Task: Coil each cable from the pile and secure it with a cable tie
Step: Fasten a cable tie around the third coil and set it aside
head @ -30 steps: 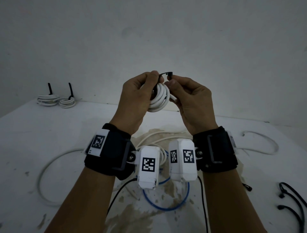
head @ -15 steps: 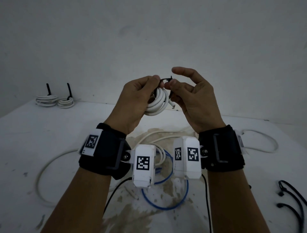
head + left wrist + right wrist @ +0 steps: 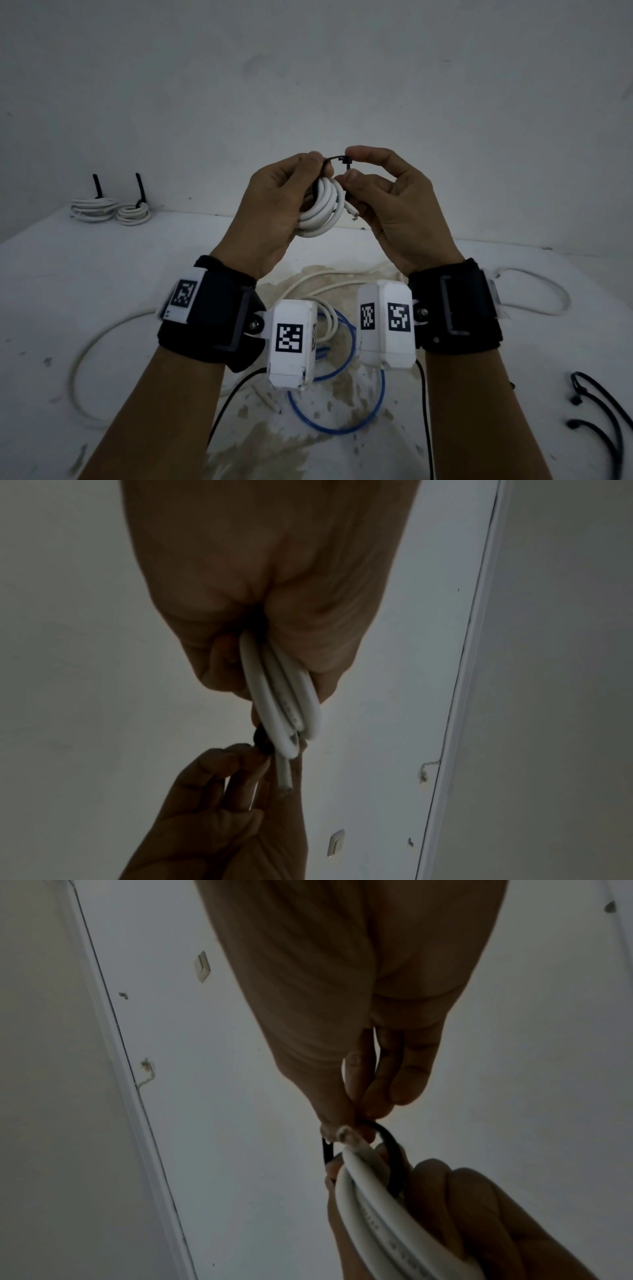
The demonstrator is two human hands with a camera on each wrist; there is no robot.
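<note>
I hold a small white cable coil up in front of me, above the table. My left hand grips the coil, fingers curled round its turns. A black cable tie loops over the top of the coil. My right hand pinches the tie's head between thumb and forefinger. In the right wrist view the black cable tie curves round the white coil. The cable's cut end sticks out toward my right palm.
Two tied white coils sit at the table's far left corner. Loose white cables and a blue cable lie on the stained table below my wrists. Spare black ties lie at the right edge.
My right forefinger, lifted half a second ago, has come down onto the tie's head and now pinches it with the thumb. The coil stays in my left hand.
</note>
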